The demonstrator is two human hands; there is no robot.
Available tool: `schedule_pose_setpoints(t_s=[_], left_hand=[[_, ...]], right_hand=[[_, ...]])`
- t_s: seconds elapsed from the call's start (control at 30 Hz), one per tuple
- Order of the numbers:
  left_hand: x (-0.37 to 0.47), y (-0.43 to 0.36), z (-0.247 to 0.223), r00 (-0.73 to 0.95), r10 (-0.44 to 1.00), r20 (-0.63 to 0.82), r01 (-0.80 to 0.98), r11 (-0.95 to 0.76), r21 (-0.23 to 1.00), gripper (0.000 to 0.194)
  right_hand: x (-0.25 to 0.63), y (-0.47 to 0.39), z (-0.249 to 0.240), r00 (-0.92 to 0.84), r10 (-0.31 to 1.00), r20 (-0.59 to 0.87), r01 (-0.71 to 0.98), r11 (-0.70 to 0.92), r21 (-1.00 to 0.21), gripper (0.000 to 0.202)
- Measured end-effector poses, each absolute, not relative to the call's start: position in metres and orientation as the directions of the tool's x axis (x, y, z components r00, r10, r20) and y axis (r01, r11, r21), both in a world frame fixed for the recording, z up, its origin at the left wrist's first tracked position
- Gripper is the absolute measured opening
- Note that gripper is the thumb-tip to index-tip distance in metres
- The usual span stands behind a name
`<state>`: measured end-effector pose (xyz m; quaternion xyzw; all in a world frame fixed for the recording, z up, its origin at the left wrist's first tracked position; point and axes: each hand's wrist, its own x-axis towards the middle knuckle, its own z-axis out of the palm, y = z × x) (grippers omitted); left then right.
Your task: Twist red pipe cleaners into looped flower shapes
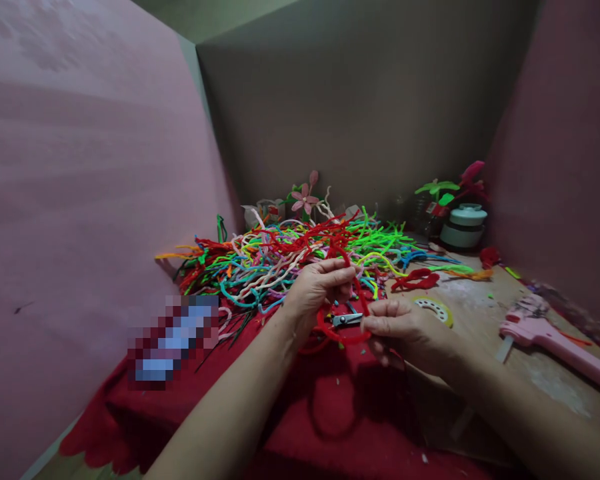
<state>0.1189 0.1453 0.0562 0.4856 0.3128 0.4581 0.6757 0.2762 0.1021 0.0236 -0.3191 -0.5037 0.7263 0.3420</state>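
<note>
A red pipe cleaner [347, 339], bent into a loop, hangs between my two hands above the table. My left hand [323, 283] pinches its upper part with thumb and fingers. Lower and to the right, my right hand [403, 327] has its fingers closed on the loop's right side. Behind the loop lies a metal cutting tool [347, 320], its handles partly hidden. Just beyond my hands spreads a big heap of coloured pipe cleaners [275, 260] in red, green, yellow, blue and white.
A red cloth [300, 413] covers the table's near side. To the right are a yellow tape roll [445, 312], a pink glue gun [545, 337] and red bent pipe cleaners [415, 280]. A mint lidded jar [463, 228] and a pink flower [305, 199] stand behind. Walls enclose the table.
</note>
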Motion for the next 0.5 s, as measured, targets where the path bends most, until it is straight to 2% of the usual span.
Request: schedule_pose_setpoints(t_s=[0.13, 0.27, 0.4, 0.5], left_hand=[[0.1216, 0.1489, 0.0517, 0.299, 0.953, 0.052, -0.527, 0.119, 0.841, 0.022], [0.1206, 0.1491, 0.0538, 0.294, 0.954, 0.057, -0.578, 0.13, 0.806, 0.021], [0.1205, 0.1496, 0.0578, 0.198, 0.979, 0.046, -0.595, 0.083, 0.8, 0.022], [0.1178, 0.1554, 0.0596, 0.095, 0.992, 0.086, -0.634, -0.007, 0.774, 0.02]], right_hand=[[0.2757, 0.1005, 0.0266, -0.534, 0.831, -0.158, -0.275, -0.347, -0.896, 0.022], [0.2733, 0.0985, 0.0275, -0.557, 0.813, -0.172, -0.314, -0.398, -0.862, 0.02], [0.2703, 0.099, 0.0244, -0.549, 0.821, -0.154, -0.295, -0.364, -0.883, 0.024], [0.2684, 0.0989, 0.0237, -0.475, 0.873, -0.111, -0.311, -0.284, -0.907, 0.026]])
